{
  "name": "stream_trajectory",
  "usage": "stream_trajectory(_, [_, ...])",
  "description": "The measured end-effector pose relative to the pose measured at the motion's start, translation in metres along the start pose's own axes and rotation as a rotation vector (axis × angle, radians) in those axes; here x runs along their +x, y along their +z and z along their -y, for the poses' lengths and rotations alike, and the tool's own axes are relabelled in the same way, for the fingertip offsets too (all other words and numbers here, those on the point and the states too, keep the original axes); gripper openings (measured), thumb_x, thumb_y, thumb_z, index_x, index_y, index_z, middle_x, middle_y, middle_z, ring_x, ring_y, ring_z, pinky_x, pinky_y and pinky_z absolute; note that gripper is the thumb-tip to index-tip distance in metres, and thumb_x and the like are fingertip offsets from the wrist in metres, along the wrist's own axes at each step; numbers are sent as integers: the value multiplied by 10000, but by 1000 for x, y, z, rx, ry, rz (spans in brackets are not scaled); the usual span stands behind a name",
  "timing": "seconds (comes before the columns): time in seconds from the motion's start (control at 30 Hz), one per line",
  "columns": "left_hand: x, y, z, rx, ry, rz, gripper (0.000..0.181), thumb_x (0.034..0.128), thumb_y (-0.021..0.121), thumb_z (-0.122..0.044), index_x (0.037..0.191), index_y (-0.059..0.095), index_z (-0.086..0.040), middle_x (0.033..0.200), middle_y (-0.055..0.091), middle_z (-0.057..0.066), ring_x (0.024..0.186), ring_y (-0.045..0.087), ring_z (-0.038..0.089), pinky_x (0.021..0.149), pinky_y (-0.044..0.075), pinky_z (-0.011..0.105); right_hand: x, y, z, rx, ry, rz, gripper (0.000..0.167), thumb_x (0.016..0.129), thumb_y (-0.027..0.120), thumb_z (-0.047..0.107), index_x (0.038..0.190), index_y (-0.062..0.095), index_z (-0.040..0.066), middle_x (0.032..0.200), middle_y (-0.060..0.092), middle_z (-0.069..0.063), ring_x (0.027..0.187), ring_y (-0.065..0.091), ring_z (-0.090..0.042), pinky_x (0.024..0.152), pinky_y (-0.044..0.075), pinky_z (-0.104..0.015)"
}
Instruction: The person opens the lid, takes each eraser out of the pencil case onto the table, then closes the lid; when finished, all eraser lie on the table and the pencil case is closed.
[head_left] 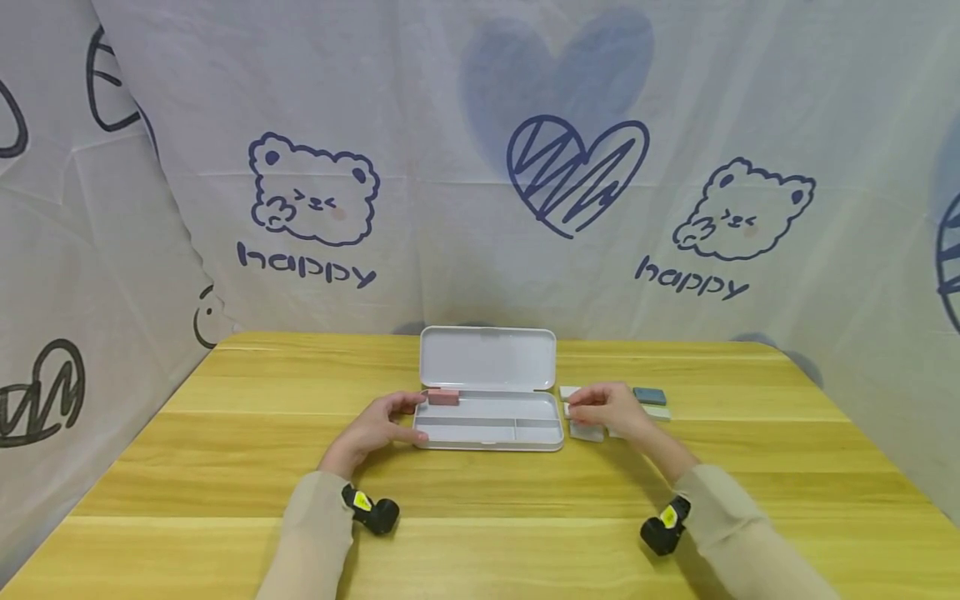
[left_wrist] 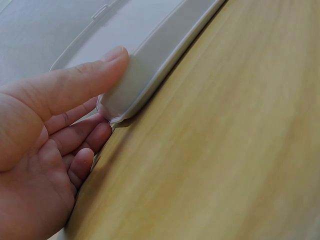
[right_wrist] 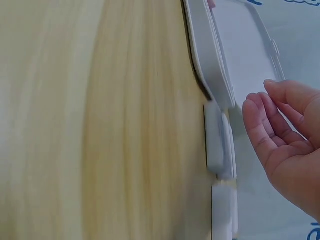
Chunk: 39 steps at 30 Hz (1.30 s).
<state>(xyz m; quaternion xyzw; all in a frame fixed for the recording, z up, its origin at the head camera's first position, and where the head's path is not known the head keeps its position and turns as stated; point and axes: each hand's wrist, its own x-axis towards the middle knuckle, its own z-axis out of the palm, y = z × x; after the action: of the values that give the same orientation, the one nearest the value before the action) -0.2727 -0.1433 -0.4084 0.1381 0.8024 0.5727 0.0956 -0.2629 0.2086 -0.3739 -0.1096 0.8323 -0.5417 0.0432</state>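
A white pencil case (head_left: pixel 487 445) stands on the table with its lid (head_left: pixel 487 358) raised at the back. Its tray has a long rear compartment and two front ones. In the rear compartment's left end lies a small pink block (head_left: pixel 443 398), eraser-like. My left hand (head_left: pixel 375 429) holds the case's left end, thumb at the front corner and fingers along the side. Just right of the case, my right hand (head_left: pixel 611 410) hovers over small white blocks (head_left: pixel 587 432), its fingers bent toward the thumb. No object shows between them in the right wrist view.
A blue-grey block (head_left: pixel 649 396) and a pale greenish one (head_left: pixel 657 412) lie beyond my right hand, which partly hides the group. Behind the table hangs a white cloth (head_left: pixel 450 208) with bear and heart drawings. Wood surface (head_left: pixel 480 500) extends in front of the case.
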Motion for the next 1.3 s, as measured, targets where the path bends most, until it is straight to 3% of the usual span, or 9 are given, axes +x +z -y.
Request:
stream_trajectory(0.3, [-1,-1,1,0,-3,1,608,663,758,-40,1203,494,54,1122,513,169,1026,438,287,933,311,417,11,18,10,59,-39,36,268,793,623,-20,982,547,-194,777,631,-67,655,570,-92,649,508,-309])
stream_trajectory(0.6, [0,0,1,5,8,-1,601,670,754,-34,1205,494,53,1121,516,170,1024,441,284,932,312,421,22,34,16,84,-93,0,245,784,621,-28,956,562,-192,723,639,-72,617,595,-122,603,512,-302])
stream_trajectory(0.9, [-2,-1,-2,-7,21,1,592,670,747,-15,1198,491,69,1126,510,208,1022,442,300,920,319,423,32,52,26,66,-126,3,229,785,611,-51,962,565,-190,796,644,-150,706,615,-286,619,514,-320])
stream_trajectory(1.3, [-1,-1,0,-8,19,4,577,674,747,-14,1189,499,68,1128,519,197,1027,448,293,930,320,421,48,75,33,51,-164,24,215,761,616,-100,947,573,-200,884,618,-276,664,601,-133,618,515,-349])
